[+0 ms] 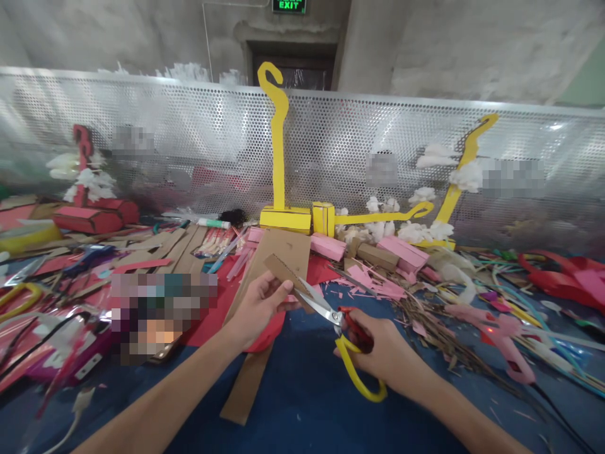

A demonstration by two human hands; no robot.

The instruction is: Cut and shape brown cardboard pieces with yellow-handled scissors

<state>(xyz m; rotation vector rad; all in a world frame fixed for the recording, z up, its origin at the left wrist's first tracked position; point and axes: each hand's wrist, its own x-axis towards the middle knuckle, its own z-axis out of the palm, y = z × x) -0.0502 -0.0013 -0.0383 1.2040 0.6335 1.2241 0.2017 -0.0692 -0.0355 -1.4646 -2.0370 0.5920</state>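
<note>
Our left hand (265,299) pinches a cardboard strip (288,275), fingers nearly closed; our right hand (378,347), curled through the handles, angles open scissors (326,309) onto it (both forearms reach inward), above the blue table (302,403).

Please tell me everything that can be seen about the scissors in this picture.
The scissors have silvery, metal-looking blades joined at a round pivot, with one red and one yellow handle, probably plastic. The right hand holds them above the blue surface; its fingers cover much of the red handle, while the yellow loop hangs lower. The blades slant up and to the left, meeting the small brown cardboard piece held by the left hand. The handles stand apart; the cardboard partly hides the tips.
</note>
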